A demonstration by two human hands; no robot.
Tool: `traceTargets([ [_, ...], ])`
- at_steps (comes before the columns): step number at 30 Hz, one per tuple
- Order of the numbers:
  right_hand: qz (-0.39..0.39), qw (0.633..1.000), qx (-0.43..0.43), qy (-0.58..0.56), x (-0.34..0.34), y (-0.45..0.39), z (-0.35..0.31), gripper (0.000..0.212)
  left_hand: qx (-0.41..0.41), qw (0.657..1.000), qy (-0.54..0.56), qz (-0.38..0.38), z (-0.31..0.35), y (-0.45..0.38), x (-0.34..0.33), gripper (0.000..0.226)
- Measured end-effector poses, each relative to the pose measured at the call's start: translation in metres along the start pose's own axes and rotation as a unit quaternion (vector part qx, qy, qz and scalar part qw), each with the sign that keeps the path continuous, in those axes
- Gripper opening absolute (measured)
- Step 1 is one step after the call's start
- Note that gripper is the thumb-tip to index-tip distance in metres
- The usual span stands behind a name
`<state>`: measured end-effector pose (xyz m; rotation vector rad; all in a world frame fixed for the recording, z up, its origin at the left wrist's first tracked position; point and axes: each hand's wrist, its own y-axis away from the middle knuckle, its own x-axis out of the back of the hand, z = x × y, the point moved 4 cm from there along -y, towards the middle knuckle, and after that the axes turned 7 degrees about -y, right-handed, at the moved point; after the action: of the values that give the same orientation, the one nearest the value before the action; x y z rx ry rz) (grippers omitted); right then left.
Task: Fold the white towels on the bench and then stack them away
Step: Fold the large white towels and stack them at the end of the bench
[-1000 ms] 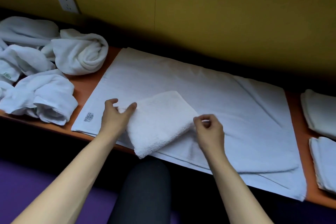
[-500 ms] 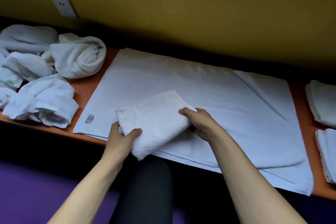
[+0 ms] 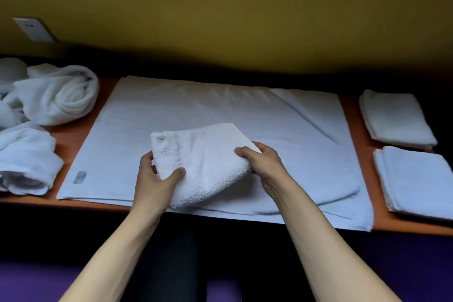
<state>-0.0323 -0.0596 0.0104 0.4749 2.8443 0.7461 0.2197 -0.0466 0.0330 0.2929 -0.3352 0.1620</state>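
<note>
Towel (image 3: 203, 162) folded, gripped by left hand (image 3: 153, 182) and right hand (image 3: 263, 163) over sheet (image 3: 220, 108); two stacks (image 3: 397, 119) right of sheet done; crumpled pile (image 3: 49, 98) left of sheet remains

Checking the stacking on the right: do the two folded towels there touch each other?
Apart. The head view shows a strip of orange bench between the far folded towel and the near folded towel.

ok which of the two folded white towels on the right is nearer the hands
The nearer folded white towel, at the bench's front edge; the other folded white towel lies behind it, toward the wall.
</note>
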Motion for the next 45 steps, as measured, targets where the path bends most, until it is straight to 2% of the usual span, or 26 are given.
traceTargets([
  [8, 0.061, 0.996, 0.043, -0.058, 0.115, 0.022, -0.020, 0.020, -0.046, 0.995, -0.015, -0.083, 0.037, 0.034, -0.096, 0.057],
  [13, 0.097, 0.989, 0.073, -0.084, 0.184, 0.033, -0.028, 0.038, -0.070, 0.990, -0.024, -0.118, 0.060, 0.057, -0.153, 0.058],
  [16, 0.121, 0.982, 0.096, -0.104, 0.225, 0.040, -0.031, 0.029, -0.066, 0.987, -0.025, -0.141, 0.069, 0.070, -0.188, 0.062],
  [19, 0.157, 0.974, 0.116, -0.112, 0.265, 0.046, -0.028, 0.018, -0.052, 0.984, -0.009, -0.169, 0.076, 0.082, -0.223, 0.060],
  [24, 0.199, 0.960, 0.144, -0.136, 0.322, 0.056, -0.018, 0.027, -0.030, 0.975, 0.035, -0.219, 0.089, 0.100, -0.277, 0.045],
  [27, 0.232, 0.946, 0.168, -0.152, 0.357, 0.062, -0.014, 0.021, -0.050, 0.964, 0.044, -0.257, 0.102, 0.112, -0.309, 0.040],
  [31, 0.310, 0.923, 0.185, -0.130, 0.410, 0.070, -0.012, 0.030, -0.106, 0.945, 0.017, -0.309, 0.118, 0.128, -0.364, 0.046],
  [34, 0.344, 0.909, 0.198, -0.127, 0.444, 0.074, -0.013, 0.029, -0.117, 0.938, -0.003, -0.326, 0.125, 0.133, -0.402, 0.048],
  [37, 0.398, 0.896, 0.194, -0.037, 0.469, 0.069, -0.005, 0.031, -0.180, 0.930, -0.121, -0.297, 0.121, 0.131, -0.424, 0.064],
  [40, 0.444, 0.874, 0.148, 0.128, 0.475, 0.063, 0.010, 0.043, -0.285, 0.878, -0.255, -0.289, 0.098, 0.150, -0.429, 0.063],
  [42, 0.474, 0.833, 0.181, 0.218, 0.465, 0.068, 0.009, 0.042, -0.348, 0.844, -0.295, -0.281, 0.085, 0.165, -0.424, 0.054],
  [45, 0.493, 0.760, 0.273, 0.324, 0.432, 0.079, 0.004, 0.039, -0.424, 0.810, -0.352, -0.201, 0.080, 0.172, -0.415, 0.048],
])
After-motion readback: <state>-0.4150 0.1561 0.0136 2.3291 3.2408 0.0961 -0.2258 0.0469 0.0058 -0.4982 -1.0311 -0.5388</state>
